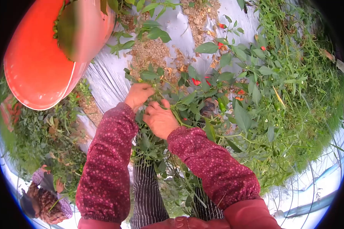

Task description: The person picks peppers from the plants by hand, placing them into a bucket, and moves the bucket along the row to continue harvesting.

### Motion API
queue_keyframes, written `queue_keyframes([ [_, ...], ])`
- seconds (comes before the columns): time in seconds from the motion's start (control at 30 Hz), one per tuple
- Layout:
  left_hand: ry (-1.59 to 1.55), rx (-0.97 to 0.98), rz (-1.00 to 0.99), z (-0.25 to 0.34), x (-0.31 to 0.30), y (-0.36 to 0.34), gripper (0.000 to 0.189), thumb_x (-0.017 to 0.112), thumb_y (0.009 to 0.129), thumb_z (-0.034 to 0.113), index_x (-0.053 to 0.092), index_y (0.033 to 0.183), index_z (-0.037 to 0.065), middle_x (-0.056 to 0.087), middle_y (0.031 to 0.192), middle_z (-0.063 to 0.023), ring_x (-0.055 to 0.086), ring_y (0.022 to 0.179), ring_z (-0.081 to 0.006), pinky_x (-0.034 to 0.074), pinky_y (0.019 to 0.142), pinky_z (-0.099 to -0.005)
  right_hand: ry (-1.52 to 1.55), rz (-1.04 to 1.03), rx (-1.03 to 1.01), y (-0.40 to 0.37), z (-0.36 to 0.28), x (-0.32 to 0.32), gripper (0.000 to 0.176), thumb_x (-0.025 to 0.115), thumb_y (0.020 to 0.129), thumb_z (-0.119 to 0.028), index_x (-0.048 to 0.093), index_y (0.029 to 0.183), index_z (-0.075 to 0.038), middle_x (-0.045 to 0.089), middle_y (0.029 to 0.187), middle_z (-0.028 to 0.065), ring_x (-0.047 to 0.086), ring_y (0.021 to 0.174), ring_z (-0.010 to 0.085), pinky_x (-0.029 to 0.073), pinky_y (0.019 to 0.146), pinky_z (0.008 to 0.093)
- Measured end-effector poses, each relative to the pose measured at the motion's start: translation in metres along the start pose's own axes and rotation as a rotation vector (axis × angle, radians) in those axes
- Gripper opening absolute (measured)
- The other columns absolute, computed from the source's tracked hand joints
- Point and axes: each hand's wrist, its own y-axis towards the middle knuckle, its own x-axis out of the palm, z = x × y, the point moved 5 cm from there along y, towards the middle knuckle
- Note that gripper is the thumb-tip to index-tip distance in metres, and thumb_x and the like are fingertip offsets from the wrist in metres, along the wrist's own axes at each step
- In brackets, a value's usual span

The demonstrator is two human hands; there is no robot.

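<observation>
My left hand [138, 96] is among the leaves of a pepper plant [187, 100], fingers pinched together at a stem or fruit that I cannot make out. Just below and to its right, my right hand [161, 119] has its fingers curled into the same foliage, their tips partly hidden. Right of my hands, red peppers [196, 81] and a green pepper [221, 105] hang between the leaves. Both arms wear dark red spotted sleeves.
An orange-red bucket [34, 65] stands at the upper left, with something green along its inner edge. Silvery plastic sheeting [110, 72] and dry soil [151, 53] run beneath the plants. Dense weeds [305, 95] fill the right. Another person [49, 198] is at the lower left.
</observation>
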Motion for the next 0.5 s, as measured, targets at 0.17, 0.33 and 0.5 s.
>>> queue_keyframes([
  [0.17,-0.282,0.02,0.025,-0.001,-0.002,0.0,0.032,0.057,0.081,0.01,0.048,0.112,0.006,0.051,0.074,0.0009,0.041,0.055,-0.0052,0.031,0.044,-0.0212,0.087,0.047,0.054,0.003,0.0,-0.009,0.017,0.053,0.075,-0.012,0.067,0.085,-0.014,0.056,0.093,0.004,0.045,0.11,0.0187,0.023,0.1,0.0491],
  [0.33,-0.623,0.135,0.119,0.003,-0.008,-0.026,0.024,0.059,0.081,0.011,0.054,0.105,0.008,0.051,0.072,0.0028,0.042,0.056,-0.0048,0.032,0.044,-0.0201,0.096,0.022,0.06,0.003,0.002,-0.01,0.016,0.056,0.072,-0.011,0.067,0.083,-0.013,0.056,0.092,0.0039,0.046,0.109,0.0184,0.024,0.1,0.0482],
  [0.5,0.271,0.424,0.334,0.015,-0.007,-0.066,0.019,0.061,0.082,0.014,0.056,0.095,0.002,0.056,0.065,-0.0046,0.052,0.054,-0.0146,0.041,0.049,-0.0283,0.132,0.102,0.113,0.004,0.001,-0.008,0.018,0.053,0.075,-0.013,0.067,0.086,-0.012,0.06,0.096,0.006,0.046,0.111,0.0202,0.023,0.102,0.0488],
])
